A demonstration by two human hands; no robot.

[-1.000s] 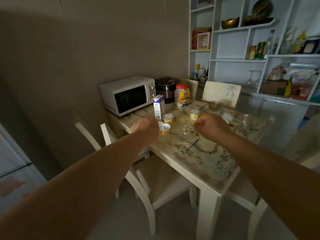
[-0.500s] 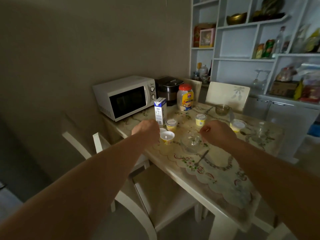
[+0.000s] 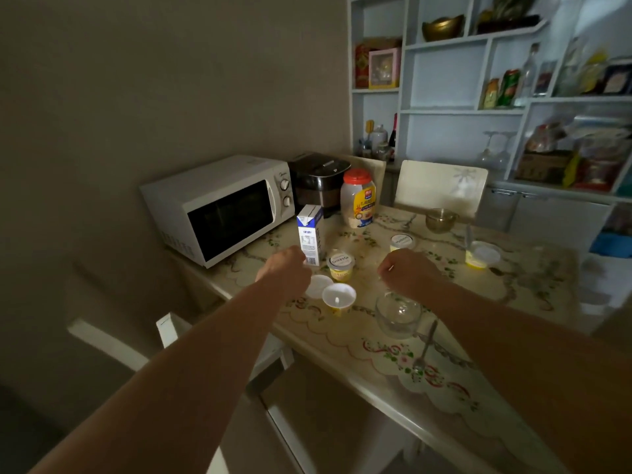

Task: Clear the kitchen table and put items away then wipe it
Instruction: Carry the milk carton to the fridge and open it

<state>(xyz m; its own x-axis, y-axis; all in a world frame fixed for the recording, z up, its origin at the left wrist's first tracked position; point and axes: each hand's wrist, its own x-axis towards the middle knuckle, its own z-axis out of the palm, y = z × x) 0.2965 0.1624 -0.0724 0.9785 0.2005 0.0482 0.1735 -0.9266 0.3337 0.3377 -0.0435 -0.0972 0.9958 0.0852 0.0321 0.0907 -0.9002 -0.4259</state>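
The kitchen table (image 3: pixel 383 367) has a floral cloth under glass. On it stand a blue-and-white milk carton (image 3: pixel 310 234), several small yellow cups (image 3: pixel 340 266), one of them open (image 3: pixel 338 297) beside a loose white lid (image 3: pixel 317 285), a clear glass bowl (image 3: pixel 397 313), a fork (image 3: pixel 424 350) and an amber glass bowl (image 3: pixel 439 219). My left hand (image 3: pixel 285 270) is a loose fist just left of the carton's base. My right hand (image 3: pixel 408 271) hovers curled above the glass bowl. Neither hand visibly holds anything.
A white microwave (image 3: pixel 219 208), a dark rice cooker (image 3: pixel 318 181) and a red-lidded jar (image 3: pixel 358 198) stand at the table's back. White chairs (image 3: pixel 164 331) sit at the near side and far end (image 3: pixel 441 184). Stocked white shelves (image 3: pixel 478 97) fill the right wall.
The view has come closer to the table. Both hands have reached further forward, the left to the milk carton's base, the right over the glass bowl.
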